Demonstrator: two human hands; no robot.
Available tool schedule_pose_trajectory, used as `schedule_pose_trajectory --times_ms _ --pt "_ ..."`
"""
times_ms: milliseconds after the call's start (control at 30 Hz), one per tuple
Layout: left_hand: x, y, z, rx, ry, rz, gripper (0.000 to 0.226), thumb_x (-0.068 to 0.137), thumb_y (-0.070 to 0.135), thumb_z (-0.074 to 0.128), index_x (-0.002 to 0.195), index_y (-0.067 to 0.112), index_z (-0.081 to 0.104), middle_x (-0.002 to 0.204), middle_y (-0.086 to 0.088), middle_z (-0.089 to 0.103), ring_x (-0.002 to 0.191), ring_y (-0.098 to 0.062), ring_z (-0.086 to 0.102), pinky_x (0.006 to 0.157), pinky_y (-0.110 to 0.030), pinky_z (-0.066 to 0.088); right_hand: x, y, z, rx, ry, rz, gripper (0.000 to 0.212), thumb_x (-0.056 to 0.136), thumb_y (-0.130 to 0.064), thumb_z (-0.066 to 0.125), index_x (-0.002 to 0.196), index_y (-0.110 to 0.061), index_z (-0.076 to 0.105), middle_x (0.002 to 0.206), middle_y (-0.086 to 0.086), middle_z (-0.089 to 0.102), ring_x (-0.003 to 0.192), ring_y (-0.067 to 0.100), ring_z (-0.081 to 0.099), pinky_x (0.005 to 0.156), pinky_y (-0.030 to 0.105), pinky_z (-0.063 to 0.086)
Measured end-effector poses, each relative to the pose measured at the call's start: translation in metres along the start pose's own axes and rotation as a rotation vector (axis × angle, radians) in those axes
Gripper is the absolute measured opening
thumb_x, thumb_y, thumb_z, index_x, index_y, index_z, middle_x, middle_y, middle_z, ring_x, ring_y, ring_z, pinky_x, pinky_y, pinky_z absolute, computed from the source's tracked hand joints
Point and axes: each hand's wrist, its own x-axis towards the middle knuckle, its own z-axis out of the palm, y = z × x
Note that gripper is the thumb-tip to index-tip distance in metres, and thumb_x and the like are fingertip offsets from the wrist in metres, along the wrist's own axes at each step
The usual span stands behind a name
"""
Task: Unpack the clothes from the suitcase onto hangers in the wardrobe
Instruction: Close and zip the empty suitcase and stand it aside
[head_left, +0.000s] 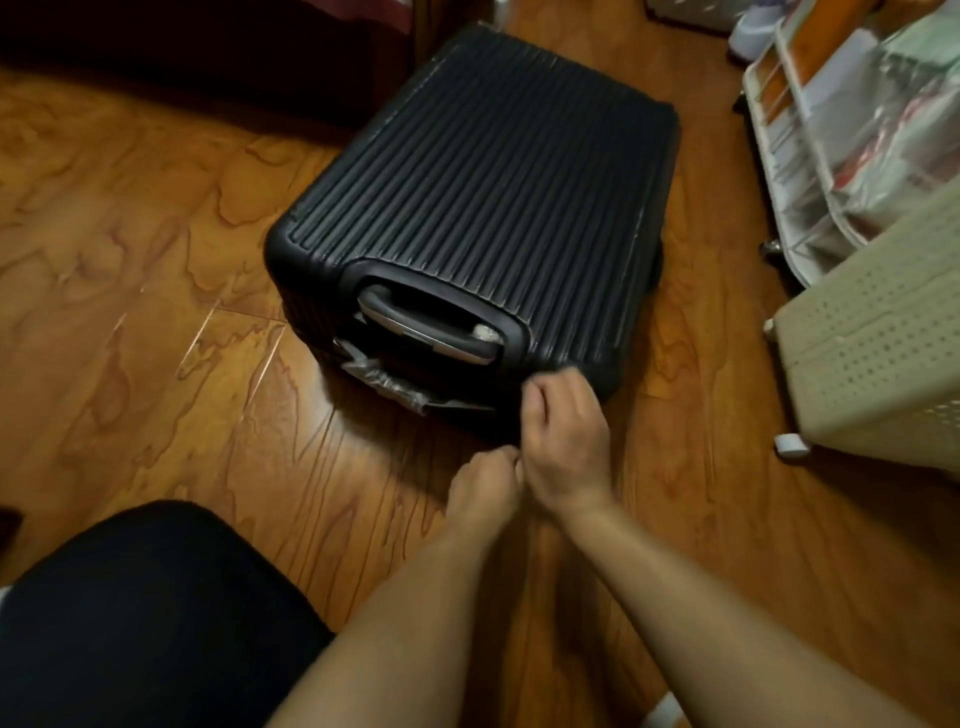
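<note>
A black ribbed hard-shell suitcase (483, 171) lies flat and closed on the wooden floor, its carry handle (431, 332) facing me. Torn clear plastic wrap (384, 384) hangs below the handle. Both my hands are at the near right corner of the case, low down at its seam. My right hand (569, 447) pinches thumb against fingers at the seam. My left hand (483, 486) is closed just below and touches the right one. Whatever they pinch is hidden under the fingers. No clothes, hangers or wardrobe are in view.
A beige perforated bin on casters (878, 343) stands close to the right of the case. Behind it is a white wheeled rack (795, 156) with plastic-covered items. Dark furniture (208, 47) runs along the top left. My knee in black (140, 618) is at the bottom left.
</note>
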Motion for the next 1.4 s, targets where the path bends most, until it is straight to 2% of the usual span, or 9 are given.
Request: schedule_pose_trajectory --times_ms 100,233,333,433,533,633,767,1300,1400 --pt "-0.003 0.006 0.015 0.050 0.051 0.043 0.028 0.104 0.036 0.041 0.098 0.021 0.063 0.089 -0.006 0.068 0.084 -0.028 0.066 0.079 -0.044 0.056 -0.034 0.049 -0.010 -0.064 0.056 0.492 0.021 0.102 -0.018 0.042 0.097 -0.013 0.061 0.094 0.002 0.054 0.091 0.026 0.056 0.072 0.029 0.034" --pt "0.000 0.015 0.020 0.137 0.022 0.050 0.030 0.103 0.040 0.039 0.106 0.023 0.064 0.095 -0.004 0.070 0.088 -0.027 0.068 0.082 -0.045 0.058 -0.035 0.074 0.000 0.692 -0.473 1.323 0.050 0.093 -0.047 0.061 0.135 -0.021 0.058 0.132 0.002 0.063 0.123 0.024 0.056 0.100 0.042 0.046" --pt "-0.003 0.026 -0.004 0.351 -0.228 0.116 0.027 0.103 0.033 0.044 0.122 0.022 0.061 0.110 -0.006 0.069 0.096 -0.026 0.067 0.087 -0.045 0.057 -0.027 0.072 0.014 0.648 -0.546 1.193 0.052 0.085 -0.045 0.072 0.127 -0.015 0.063 0.122 0.004 0.068 0.115 0.022 0.061 0.104 0.041 0.046" --pt "-0.008 0.066 -0.053 0.763 -0.483 0.276 0.021 0.100 0.026 0.051 0.116 0.021 0.065 0.110 -0.005 0.070 0.089 -0.019 0.065 0.082 -0.037 0.055 -0.025 0.074 0.026 0.459 -0.529 1.054 0.014 0.095 -0.022 0.064 0.105 -0.012 0.066 0.108 0.012 0.069 0.081 0.014 0.068 0.067 0.023 0.054" --pt "-0.018 0.131 -0.088 0.743 -0.035 0.761 0.019 0.100 0.028 0.050 0.111 0.024 0.064 0.102 0.000 0.067 0.089 -0.017 0.065 0.075 -0.036 0.055 -0.042 0.074 0.020 -0.027 -0.600 0.593 0.018 0.100 -0.019 0.050 0.092 -0.015 0.065 0.098 0.009 0.067 0.089 0.023 0.067 0.069 0.026 0.048" --pt "0.004 0.178 -0.082 0.967 0.242 1.115 0.039 0.100 0.043 0.045 0.134 0.030 0.056 0.142 -0.010 0.047 0.130 -0.031 0.045 0.104 -0.048 0.043 -0.049 0.069 0.009 -0.213 -0.498 0.342 0.024 0.105 -0.027 0.041 0.098 -0.018 0.062 0.093 0.003 0.069 0.085 0.020 0.068 0.064 0.024 0.039" --pt "0.047 0.183 -0.069 1.210 0.009 0.739 0.057 0.097 0.067 0.025 0.149 0.047 0.036 0.168 -0.011 0.005 0.154 -0.040 -0.003 0.122 -0.062 0.004 -0.044 0.102 -0.018 -0.271 -0.606 0.514 0.023 0.102 -0.020 0.045 0.114 -0.012 0.064 0.109 0.008 0.068 0.095 0.024 0.066 0.078 0.033 0.052" --pt "0.023 0.148 -0.120 1.116 0.029 0.753 0.049 0.092 0.071 0.025 0.120 0.044 0.055 0.136 -0.002 0.032 0.133 -0.031 0.030 0.108 -0.052 0.033 -0.026 0.056 -0.024 -0.345 -0.927 0.039 0.022 0.099 -0.016 0.045 0.100 -0.009 0.066 0.099 0.011 0.066 0.087 0.027 0.061 0.081 0.039 0.052" --pt "0.023 0.119 -0.115 1.099 0.072 0.508 0.087 0.084 0.080 0.046 0.154 0.050 0.003 0.165 -0.007 -0.010 0.152 -0.040 -0.007 0.120 -0.064 0.006 -0.043 0.039 -0.014 -0.298 -1.008 0.001 0.019 0.098 -0.007 0.047 0.102 -0.004 0.065 0.098 0.013 0.064 0.091 0.029 0.061 0.078 0.036 0.047"
